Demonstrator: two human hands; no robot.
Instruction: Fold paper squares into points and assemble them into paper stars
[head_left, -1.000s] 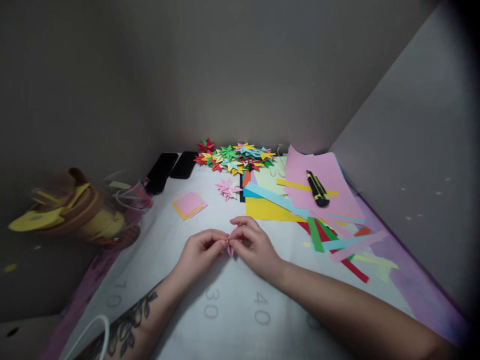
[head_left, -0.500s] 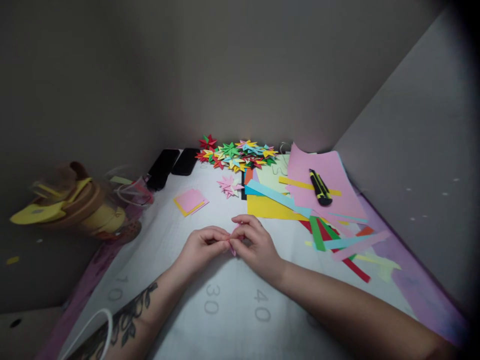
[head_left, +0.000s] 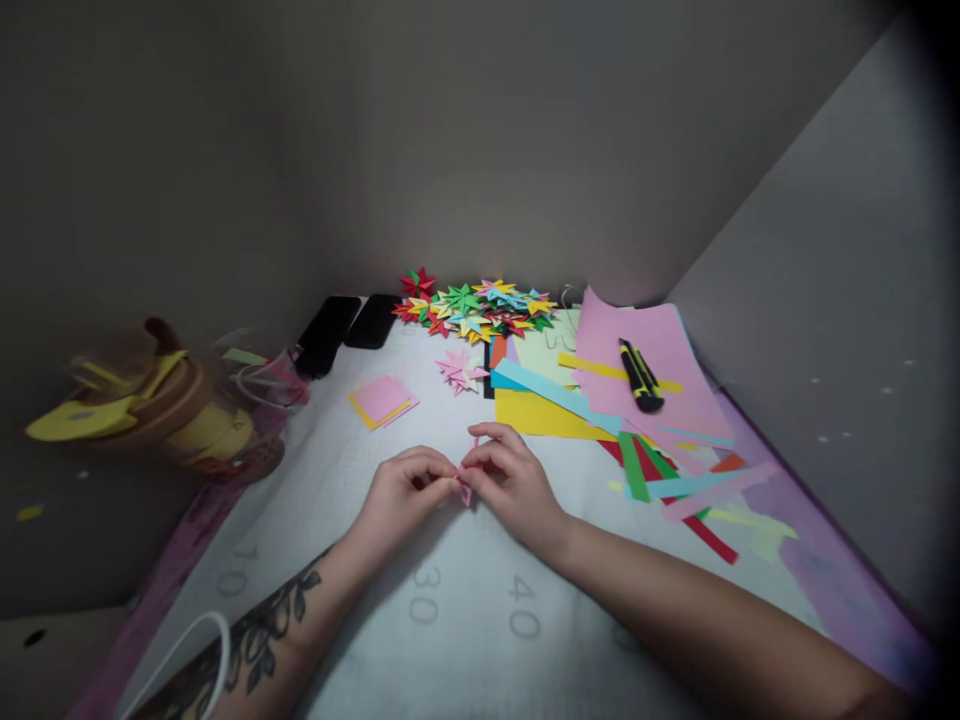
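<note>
My left hand (head_left: 405, 492) and my right hand (head_left: 517, 490) meet over the middle of the white mat, fingertips pinched together. Between them they grip a small piece of folded pink paper (head_left: 466, 494), mostly covered by the fingers. Ahead and slightly left lies a small stack of square paper (head_left: 384, 398), pink on top with yellow beneath. A pink folded paper star (head_left: 453, 370) with a pale yellow part rests just beyond my hands. Behind it is a pile of many-coloured paper stars (head_left: 472, 308).
Two black phones (head_left: 373, 322) lie at the back left. At the left edge stands a brown pot (head_left: 180, 400) with yellow pieces. On the right are pink sheets (head_left: 611, 325), a black and yellow utility knife (head_left: 642, 378), a yellow sheet (head_left: 544, 413) and loose paper strips (head_left: 675, 487).
Both hands stay nearly in place, still pinching the folded pink paper. My right index finger lifts a little, and the view shifts very slightly.
</note>
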